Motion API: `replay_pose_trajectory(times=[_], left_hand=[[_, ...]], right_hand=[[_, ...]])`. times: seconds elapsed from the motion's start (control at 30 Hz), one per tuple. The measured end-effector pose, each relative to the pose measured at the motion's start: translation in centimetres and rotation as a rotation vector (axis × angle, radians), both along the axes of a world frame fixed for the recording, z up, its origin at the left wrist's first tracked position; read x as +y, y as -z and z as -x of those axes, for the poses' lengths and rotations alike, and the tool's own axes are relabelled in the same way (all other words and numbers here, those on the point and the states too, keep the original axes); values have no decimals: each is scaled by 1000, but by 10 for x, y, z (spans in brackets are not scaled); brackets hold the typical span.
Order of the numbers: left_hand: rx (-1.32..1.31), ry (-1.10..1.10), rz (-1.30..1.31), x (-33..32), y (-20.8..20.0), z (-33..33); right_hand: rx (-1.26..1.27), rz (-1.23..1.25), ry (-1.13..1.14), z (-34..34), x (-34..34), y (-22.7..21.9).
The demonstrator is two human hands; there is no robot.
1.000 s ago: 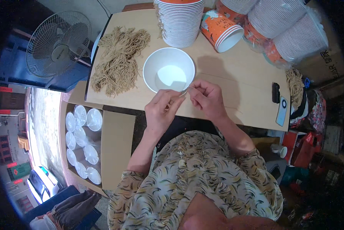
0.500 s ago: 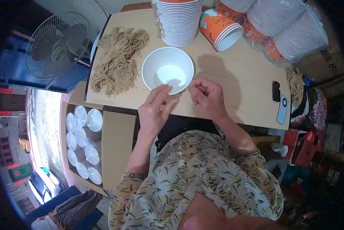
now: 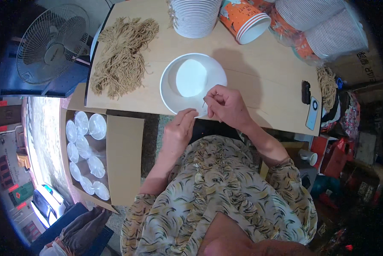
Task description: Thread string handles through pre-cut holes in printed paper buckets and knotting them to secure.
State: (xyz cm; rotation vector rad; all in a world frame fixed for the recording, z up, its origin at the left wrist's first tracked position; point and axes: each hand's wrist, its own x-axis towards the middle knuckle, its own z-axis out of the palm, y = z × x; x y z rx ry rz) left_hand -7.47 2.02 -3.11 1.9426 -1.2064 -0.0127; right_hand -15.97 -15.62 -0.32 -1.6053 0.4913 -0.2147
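Head view: the work in hand stands at the near rim of a white tub (image 3: 170, 87), which sits at the table's (image 3: 281, 87) near edge, mouth up and apparently tipped toward the person. Left hand (image 3: 179, 129) has its fingers at the near rim, touching it; the thumb is largely hidden, so whether the hand clamps the wall cannot be told. Right hand (image 3: 225, 106) is closed in a pinch, thumb against forefinger, on a thin piece (image 3: 204, 103) just inside the near right rim; its kind is too small to tell. Far left lies a heap of twine (image 3: 119, 64), apart from both hands; beyond the tub stands a stack (image 3: 195, 19) of tubs, with orange tubs (image 3: 238, 21) lying to its right. Judged from this, the step is fine work at the rim; the next move calls for a steady wall and a precise pinch.
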Motion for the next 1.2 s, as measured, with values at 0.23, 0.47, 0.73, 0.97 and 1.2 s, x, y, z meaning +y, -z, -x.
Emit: replay_pose_trajectory(times=[0.23, 0.47, 0.73, 0.97, 1.2], left_hand=[[4, 23, -23, 2, -1, 3], [4, 50, -46, 0, -2, 4], [-16, 48, -43, -1, 0, 5], [-4, 50, -56, -3, -6, 4], [-16, 58, -152, -11, -25, -5]], right_hand=[[59, 87, -15, 9, -1, 3], [107, 88, -62, 11, -1, 2], [144, 110, -87, 13, -2, 1], [163, 253, -123, 12, -1, 4], [145, 840, -293, 10, -9, -6]])
